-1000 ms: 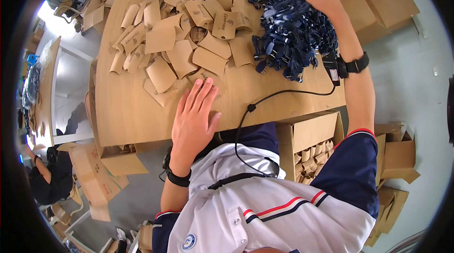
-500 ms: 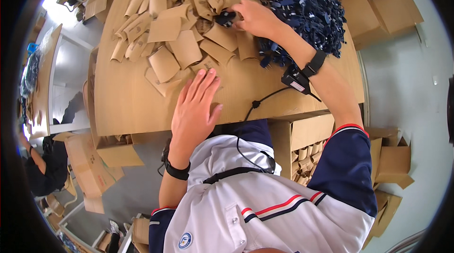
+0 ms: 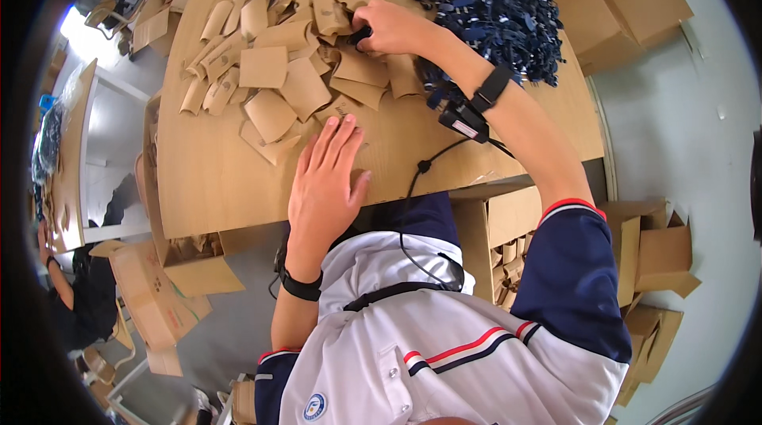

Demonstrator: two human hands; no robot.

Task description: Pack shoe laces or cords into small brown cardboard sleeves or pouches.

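Big wooden tabletop [image 3: 238, 179] is carrying a spread of flat cardboard sleeves [image 3: 278, 68] and a dark blue heap of straps [image 3: 492, 12]. Left hand [image 3: 325, 187] is lying flat, fingers apart, just beside the nearest sleeves. Right hand [image 3: 389, 28] fingers are pinching together on a small black piece [image 3: 361, 32] among the sleeves.

Right hand [image 3: 386, 28] grips dark piece [image 3: 361, 32]; left hand [image 3: 324, 187] flat on table [image 3: 214, 179].
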